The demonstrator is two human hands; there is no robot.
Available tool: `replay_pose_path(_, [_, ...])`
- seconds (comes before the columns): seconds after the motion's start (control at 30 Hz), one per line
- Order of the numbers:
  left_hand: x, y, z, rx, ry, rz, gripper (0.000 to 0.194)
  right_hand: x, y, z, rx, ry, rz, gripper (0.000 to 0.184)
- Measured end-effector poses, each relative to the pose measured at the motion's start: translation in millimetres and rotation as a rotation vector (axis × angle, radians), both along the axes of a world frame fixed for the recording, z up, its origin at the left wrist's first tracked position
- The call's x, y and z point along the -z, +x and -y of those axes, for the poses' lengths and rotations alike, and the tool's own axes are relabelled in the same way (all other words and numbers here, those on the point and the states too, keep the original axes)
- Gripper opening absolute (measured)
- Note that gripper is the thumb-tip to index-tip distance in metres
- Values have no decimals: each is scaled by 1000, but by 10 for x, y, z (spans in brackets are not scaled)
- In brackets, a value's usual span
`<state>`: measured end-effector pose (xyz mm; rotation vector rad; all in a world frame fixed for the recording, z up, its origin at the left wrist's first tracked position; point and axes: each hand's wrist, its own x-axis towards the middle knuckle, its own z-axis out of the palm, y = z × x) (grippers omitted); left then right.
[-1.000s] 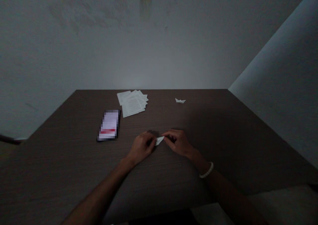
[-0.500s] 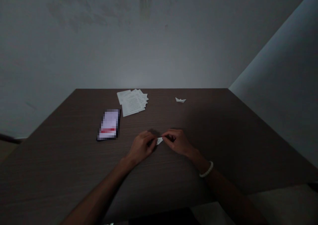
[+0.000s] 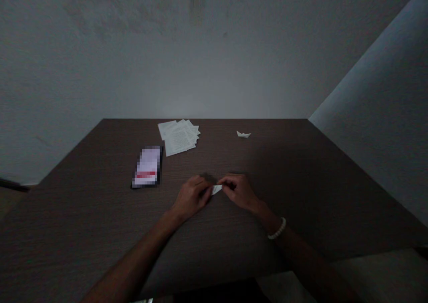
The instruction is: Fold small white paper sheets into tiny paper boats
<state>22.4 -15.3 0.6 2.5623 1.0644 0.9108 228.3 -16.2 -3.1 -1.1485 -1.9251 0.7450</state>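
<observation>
A small folded piece of white paper (image 3: pixel 216 189) with faint print is pinched between my two hands, low over the near middle of the table. My left hand (image 3: pixel 193 195) closes its thumb and fingers on the paper's left end. On the right end, my right hand (image 3: pixel 239 190) grips with thumb and forefinger, a beaded bracelet on its wrist. Much of the paper is covered by my fingers. Farther back, to the right, a little white paper boat (image 3: pixel 243 134) rests on the table.
The dark wood-grain table (image 3: pixel 100 231) reaches back to a grey wall (image 3: pixel 267 71). A fanned pile of printed paper sheets (image 3: pixel 180 138) lies at the back, left of centre. Nearer, on the left, lies a phone (image 3: pixel 147 167) with a blurred lit screen.
My right fingers have shifted slightly to the right along the paper, and a little more of it shows between my hands. My left hand stays almost still.
</observation>
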Motion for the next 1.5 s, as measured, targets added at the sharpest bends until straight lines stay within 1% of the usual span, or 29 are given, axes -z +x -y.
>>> replay_pose_path(0.17, [31, 0, 1, -5, 43, -28, 18, 2, -22, 0, 22, -1, 31, 21])
replay_pose_path(0.33, [65, 0, 1, 2, 119, -45, 18, 13, -57, 2, 79, 41, 78, 9])
replay_pose_path(0.43, [71, -1, -1, -12, 122, -44, 19, 29, -67, -3, 87, 72, 79, 8])
replay_pose_path(0.53, [56, 3, 1, -18, 92, -49, 19, 37, -73, -2, 97, 96, 57, 10])
replay_pose_path(0.67, [0, 22, 13, -7, 29, -24, 20, 40, -76, 7, 143, 113, 32, 13])
replay_pose_path(0.83, [-51, 16, 18, 7, -58, 28, 20, 15, -78, 12, 205, 135, 39, 11])
replay_pose_path(0.97, [-47, -16, 3, 12, -117, 97, 19, -29, -80, 26, 233, 145, 28, 8])
replay_pose_path(1.07, [-46, -33, -4, 2, -147, 124, 22, -45, -76, 37, 275, 159, -1, 9])
replay_pose_path(1.23, [-52, -39, -4, -31, -194, 122, 27, -52, -68, 42, 341, 178, -26, 10])
replay_pose_path(1.5, [-33, -31, -13, -89, -217, 98, 26, -80, -78, 57, 355, 232, -17, 11])
